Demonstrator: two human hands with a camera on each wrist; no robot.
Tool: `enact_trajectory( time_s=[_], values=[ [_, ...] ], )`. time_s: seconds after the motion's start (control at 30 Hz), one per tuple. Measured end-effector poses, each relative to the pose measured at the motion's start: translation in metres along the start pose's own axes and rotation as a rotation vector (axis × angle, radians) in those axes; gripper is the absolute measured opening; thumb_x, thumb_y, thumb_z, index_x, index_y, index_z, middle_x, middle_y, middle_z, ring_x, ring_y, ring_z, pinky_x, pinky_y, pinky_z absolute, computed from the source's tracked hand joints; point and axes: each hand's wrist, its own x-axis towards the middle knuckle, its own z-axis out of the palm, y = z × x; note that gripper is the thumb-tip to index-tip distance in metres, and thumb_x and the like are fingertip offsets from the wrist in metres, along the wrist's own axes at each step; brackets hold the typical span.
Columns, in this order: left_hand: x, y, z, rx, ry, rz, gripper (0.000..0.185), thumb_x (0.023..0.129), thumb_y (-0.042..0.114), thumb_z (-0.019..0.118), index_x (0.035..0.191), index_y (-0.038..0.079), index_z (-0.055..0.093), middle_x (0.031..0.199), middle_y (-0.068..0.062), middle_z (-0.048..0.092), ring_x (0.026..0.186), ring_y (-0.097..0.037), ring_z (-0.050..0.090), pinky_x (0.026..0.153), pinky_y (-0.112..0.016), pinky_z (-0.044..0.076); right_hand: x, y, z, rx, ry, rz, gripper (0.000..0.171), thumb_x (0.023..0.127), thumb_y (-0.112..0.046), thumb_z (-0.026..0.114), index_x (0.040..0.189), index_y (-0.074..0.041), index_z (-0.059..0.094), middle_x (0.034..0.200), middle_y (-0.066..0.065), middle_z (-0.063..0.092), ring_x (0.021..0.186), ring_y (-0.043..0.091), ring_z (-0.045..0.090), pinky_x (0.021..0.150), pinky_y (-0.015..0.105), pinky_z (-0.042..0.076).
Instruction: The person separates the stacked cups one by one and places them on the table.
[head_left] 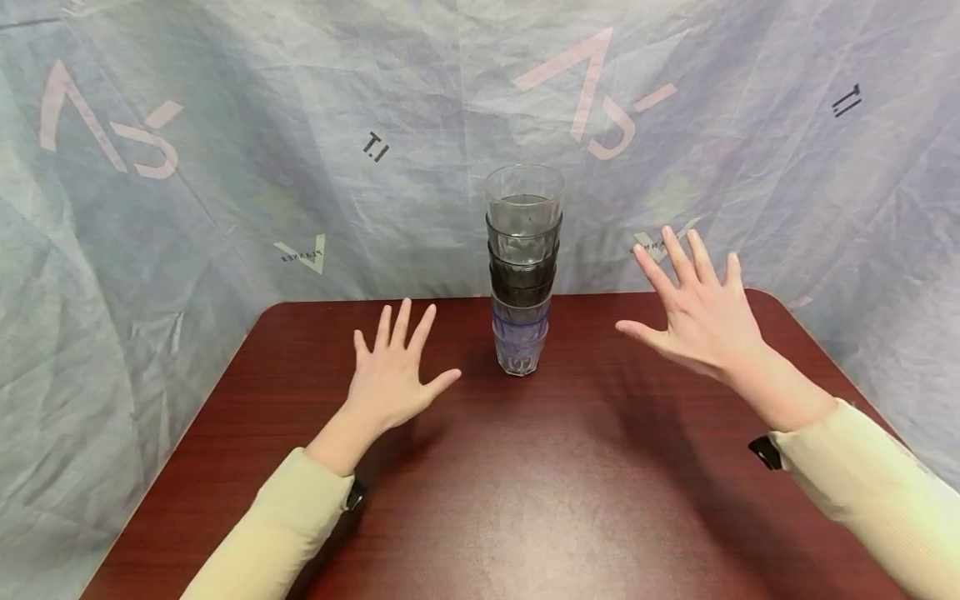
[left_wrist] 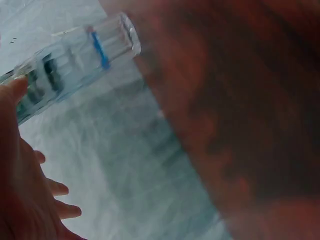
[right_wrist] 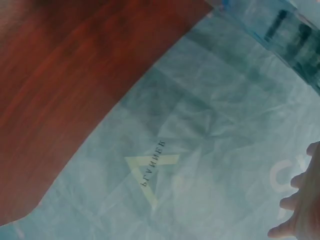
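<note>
A tall stack of nested glasses [head_left: 522, 267] stands upright near the far edge of the table. Its top glass is clear, the middle ones are dark grey, and the lower ones are clear with a bluish tint. To its left, my left hand [head_left: 390, 379] is spread over the table with fingers apart, holding nothing. My right hand [head_left: 705, 321] is raised on the other side, fingers splayed, also with nothing in it. Both hands are apart from the stack. The left wrist view shows the stack [left_wrist: 75, 62] beyond the thumb; the right wrist view catches part of it [right_wrist: 280, 30] at the top right.
The dark red wooden table [head_left: 517, 483] has rounded far corners. A grey-blue printed cloth [head_left: 420, 75] hangs behind it and along both sides. Pale sleeves cover both forearms, and a black strap [head_left: 765, 452] shows at the right wrist.
</note>
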Motion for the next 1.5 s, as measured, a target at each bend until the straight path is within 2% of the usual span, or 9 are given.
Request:
enact_trajectory(
  time_s=[0.1,0.27,0.53,0.6,0.73,0.97,1.1,1.3,1.5],
  values=[
    [0.009,0.008,0.013,-0.092,-0.035,-0.021,0.100,0.082,0.080,0.044,0.156,0.033,-0.002,0.162,-0.008,0.002,0.146,-0.034,0.001,0.103,-0.072,0.012,0.006,-0.003,-0.003,0.019,0.008,0.015,0.093,0.084,-0.066,0.057,0.155,-0.019,0.021,0.160,0.017,0.011,0.144,0.041,0.009,0.101,0.074,0.011],
    [0.020,0.022,0.032,-0.318,-0.085,-0.076,0.106,0.081,0.073,0.058,0.156,0.032,-0.004,0.162,-0.009,0.004,0.147,-0.030,0.004,0.104,-0.071,0.014,0.015,-0.011,-0.004,0.069,-0.007,0.050,0.093,0.086,-0.065,0.056,0.157,-0.019,0.016,0.161,0.014,0.006,0.145,0.038,0.006,0.103,0.072,0.009],
    [0.032,0.047,0.060,-0.821,-0.072,-0.173,0.118,0.076,0.051,0.079,0.155,0.033,-0.008,0.161,-0.003,0.004,0.145,-0.026,0.013,0.109,-0.056,0.023,0.025,-0.018,0.000,0.147,0.022,0.093,0.092,0.089,-0.062,0.056,0.157,-0.019,0.012,0.162,0.013,0.004,0.146,0.036,0.004,0.104,0.071,0.008],
    [0.035,0.052,0.066,-0.939,-0.063,-0.185,0.121,0.075,0.044,0.083,0.155,0.032,-0.007,0.161,-0.005,0.004,0.145,-0.029,0.015,0.110,-0.053,0.024,0.027,-0.019,0.002,0.166,0.030,0.103,0.091,0.089,-0.062,0.055,0.157,-0.019,0.011,0.162,0.012,0.003,0.146,0.036,0.003,0.105,0.071,0.008],
    [0.041,0.059,0.077,-1.061,-0.023,-0.191,0.122,0.074,0.034,0.086,0.155,0.028,-0.006,0.160,-0.013,0.007,0.143,-0.037,0.020,0.111,-0.050,0.025,0.030,-0.021,0.005,0.212,0.056,0.121,0.090,0.090,-0.062,0.053,0.157,-0.020,0.010,0.162,0.011,0.003,0.146,0.035,0.003,0.105,0.070,0.008],
    [0.050,0.076,0.088,-1.126,0.020,-0.159,0.122,0.072,0.021,0.089,0.154,0.024,-0.001,0.156,-0.024,0.016,0.138,-0.038,0.031,0.109,-0.047,0.029,0.036,-0.026,0.008,0.331,0.144,0.148,0.086,0.093,-0.059,0.050,0.157,-0.019,0.011,0.161,0.013,0.009,0.146,0.035,0.008,0.107,0.068,0.011],
    [0.053,0.085,0.093,-1.145,0.018,-0.143,0.118,0.072,0.018,0.089,0.152,0.023,0.002,0.154,-0.018,0.025,0.136,-0.030,0.036,0.108,-0.046,0.032,0.044,-0.031,0.011,0.422,0.199,0.159,0.084,0.093,-0.060,0.048,0.157,-0.019,0.012,0.161,0.011,0.012,0.145,0.034,0.011,0.109,0.062,0.014],
    [0.056,0.094,0.095,-1.074,0.035,-0.169,0.113,0.073,0.022,0.088,0.149,0.023,0.006,0.149,-0.011,0.035,0.131,-0.023,0.042,0.106,-0.042,0.035,0.056,-0.041,0.014,0.556,0.268,0.163,0.084,0.093,-0.065,0.043,0.157,-0.017,0.016,0.161,0.005,0.016,0.144,0.029,0.018,0.109,0.059,0.018],
    [0.061,0.095,0.099,-1.045,0.058,-0.171,0.103,0.078,0.022,0.084,0.148,0.020,0.009,0.146,-0.014,0.041,0.128,-0.027,0.046,0.104,-0.043,0.036,0.067,-0.052,0.016,0.694,0.295,0.175,0.083,0.093,-0.067,0.042,0.157,-0.023,0.013,0.159,0.000,0.021,0.143,0.024,0.023,0.103,0.064,0.025]
  ],
)
